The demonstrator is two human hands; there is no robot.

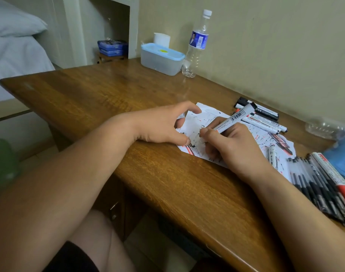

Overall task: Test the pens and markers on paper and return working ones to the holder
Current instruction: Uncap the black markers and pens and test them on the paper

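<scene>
One white marker [234, 118], a smooth round barrel with a barcode label and a black butt end, is pinched near its tip by the thumb and curled fingers of the right hand [230, 146]; it slants up and away, with the tip down on the paper [210, 112], though the fingers hide the tip itself. That sheet is white, crumpled at its edges and crowded with short black and red strokes, and it lies near the front edge of the desk [128, 99], whose brown wood shows a strong grain and a dull shine. The left hand [159, 124] rests its outer edge on the sheet's left side, the fingers arched and one fingertip pressing the paper; whether anything sits inside the curl I cannot tell. Just beyond the sheet several more white markers [264, 116] with black caps lie side by side near the wall. A single white marker [272, 154] lies on the paper beside the right wrist. Further right, a tight row of slim pens [320, 183] with clear barrels and dark grips lies beside a red-capped marker [332, 173]. Past them something of clear plastic [324, 128] and something blue [342, 160] are too blurred to name. At the back of the desk stand a frosted plastic box [161, 57] with a pale blue lid and a clear, ribbed water bottle [197, 44] with a white cap and blue label.
</scene>
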